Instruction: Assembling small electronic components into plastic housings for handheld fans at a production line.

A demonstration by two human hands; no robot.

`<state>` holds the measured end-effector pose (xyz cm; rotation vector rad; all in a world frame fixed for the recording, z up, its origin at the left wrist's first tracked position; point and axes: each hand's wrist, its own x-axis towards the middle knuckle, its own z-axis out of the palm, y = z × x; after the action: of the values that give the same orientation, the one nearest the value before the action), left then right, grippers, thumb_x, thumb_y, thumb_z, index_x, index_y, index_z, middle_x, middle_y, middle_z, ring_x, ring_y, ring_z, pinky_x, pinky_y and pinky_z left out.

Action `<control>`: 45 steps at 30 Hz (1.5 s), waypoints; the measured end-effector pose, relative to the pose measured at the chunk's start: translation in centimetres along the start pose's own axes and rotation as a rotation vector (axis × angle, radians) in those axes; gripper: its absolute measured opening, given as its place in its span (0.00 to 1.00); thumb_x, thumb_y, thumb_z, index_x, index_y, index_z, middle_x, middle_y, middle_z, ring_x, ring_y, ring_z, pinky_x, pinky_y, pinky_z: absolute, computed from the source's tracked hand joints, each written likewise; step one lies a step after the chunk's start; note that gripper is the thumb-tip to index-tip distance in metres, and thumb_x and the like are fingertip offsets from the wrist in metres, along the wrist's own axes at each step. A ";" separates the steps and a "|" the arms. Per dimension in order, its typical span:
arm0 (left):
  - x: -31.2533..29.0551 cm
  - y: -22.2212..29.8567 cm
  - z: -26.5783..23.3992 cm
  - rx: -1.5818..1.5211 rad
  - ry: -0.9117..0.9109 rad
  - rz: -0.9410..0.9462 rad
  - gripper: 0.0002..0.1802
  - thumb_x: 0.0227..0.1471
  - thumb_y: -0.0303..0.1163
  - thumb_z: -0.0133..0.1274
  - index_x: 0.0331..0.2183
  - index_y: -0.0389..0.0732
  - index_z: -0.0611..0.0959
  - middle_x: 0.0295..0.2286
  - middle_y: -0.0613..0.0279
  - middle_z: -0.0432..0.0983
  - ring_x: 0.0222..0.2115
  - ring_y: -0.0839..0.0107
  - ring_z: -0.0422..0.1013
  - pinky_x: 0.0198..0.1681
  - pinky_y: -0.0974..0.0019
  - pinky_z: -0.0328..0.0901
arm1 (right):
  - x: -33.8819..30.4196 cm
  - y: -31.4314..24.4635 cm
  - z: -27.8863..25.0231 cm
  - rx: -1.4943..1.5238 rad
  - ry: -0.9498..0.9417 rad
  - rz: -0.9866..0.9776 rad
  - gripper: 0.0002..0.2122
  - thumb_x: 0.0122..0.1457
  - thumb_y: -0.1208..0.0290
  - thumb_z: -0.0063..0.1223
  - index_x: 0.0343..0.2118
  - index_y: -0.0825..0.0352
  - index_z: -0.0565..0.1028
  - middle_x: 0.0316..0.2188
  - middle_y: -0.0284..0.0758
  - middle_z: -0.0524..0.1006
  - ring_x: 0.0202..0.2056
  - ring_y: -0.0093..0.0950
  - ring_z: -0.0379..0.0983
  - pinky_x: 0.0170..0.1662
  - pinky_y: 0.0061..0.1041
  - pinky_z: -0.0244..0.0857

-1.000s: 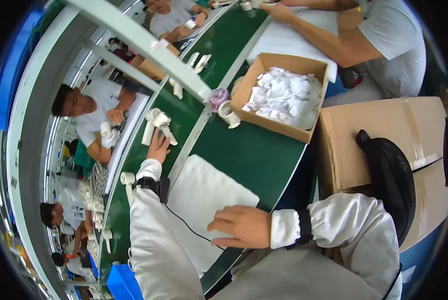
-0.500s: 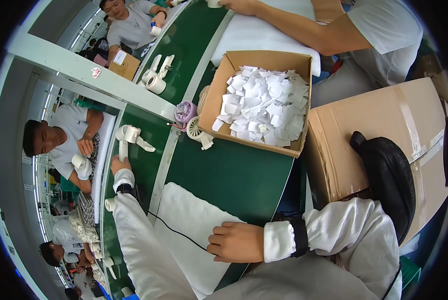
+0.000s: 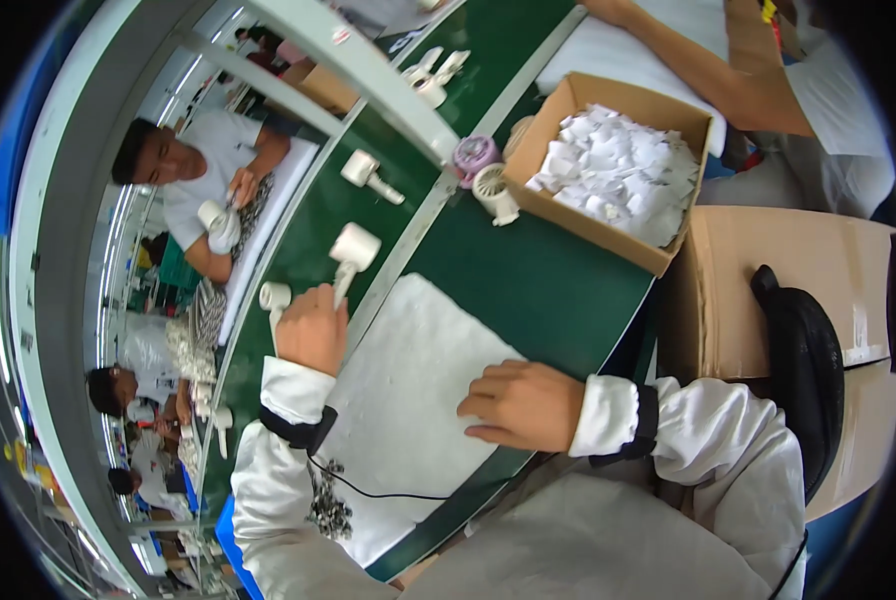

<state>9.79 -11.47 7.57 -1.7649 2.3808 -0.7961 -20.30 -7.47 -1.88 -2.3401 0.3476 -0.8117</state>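
My left hand [image 3: 312,328] is closed round the handle of a white hair-dryer-shaped housing [image 3: 356,246], whose round head points away from me above the green belt. Just left of that hand is a second white housing [image 3: 275,296]; whether the hand touches its handle I cannot tell. My right hand [image 3: 528,406], palm down with fingers loosely apart, rests at the right edge of a white foam sheet [image 3: 418,350] and holds nothing I can see. Small dark and silvery metal pieces [image 3: 330,505] lie heaped on the sheet beside my left forearm.
An open carton [image 3: 658,255] full of white paper slips stands ahead on the right. Next to it are a purple round part [image 3: 476,155] and a cream fan-like part [image 3: 493,190]. Another white housing [image 3: 372,176] lies on the belt. A black pouch [image 3: 803,370] sits on a large box [image 3: 728,300]. Co-workers sit across.
My left hand has come back toward me with a white housing in its grip. My right hand has shifted within the view, along with the whole scene. The metal pieces have come into sight.
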 end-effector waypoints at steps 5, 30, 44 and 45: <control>-7.8 8.2 -5.1 -0.073 0.024 0.185 0.06 0.47 0.27 0.54 0.26 0.42 0.72 0.24 0.62 0.65 0.25 0.65 0.68 0.29 0.63 0.65 | 0.7 -1.8 -1.2 0.085 0.144 0.068 0.18 0.60 0.68 0.60 0.53 0.64 0.73 0.29 0.36 0.76 0.28 0.35 0.75 0.34 0.32 0.70; -10.0 14.9 -5.8 -0.346 -0.268 0.144 0.10 0.46 0.33 0.58 0.27 0.37 0.78 0.15 0.58 0.72 0.15 0.61 0.73 0.18 0.60 0.67 | 0.6 -2.5 -0.2 -0.067 -0.017 0.093 0.13 0.54 0.76 0.62 0.43 0.65 0.82 0.15 0.35 0.73 0.17 0.31 0.71 0.23 0.29 0.64; -11.1 15.2 -5.9 -0.520 -0.131 0.012 0.08 0.44 0.30 0.59 0.26 0.37 0.78 0.15 0.58 0.74 0.18 0.60 0.76 0.21 0.59 0.67 | 0.9 -2.7 -0.5 -0.119 -0.076 0.063 0.07 0.48 0.74 0.66 0.30 0.66 0.81 0.13 0.34 0.70 0.15 0.32 0.67 0.22 0.31 0.60; -10.9 15.4 -5.8 -0.525 -0.094 0.042 0.08 0.45 0.31 0.58 0.26 0.37 0.77 0.14 0.59 0.73 0.17 0.60 0.75 0.19 0.59 0.66 | 0.9 -2.5 -0.5 -0.153 -0.086 0.042 0.06 0.49 0.73 0.66 0.30 0.65 0.80 0.14 0.34 0.71 0.16 0.33 0.68 0.23 0.31 0.61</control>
<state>-2.00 3.71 3.10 -1.8452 2.7196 -0.0709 -19.82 -6.18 0.45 -2.4914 0.4344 -0.6832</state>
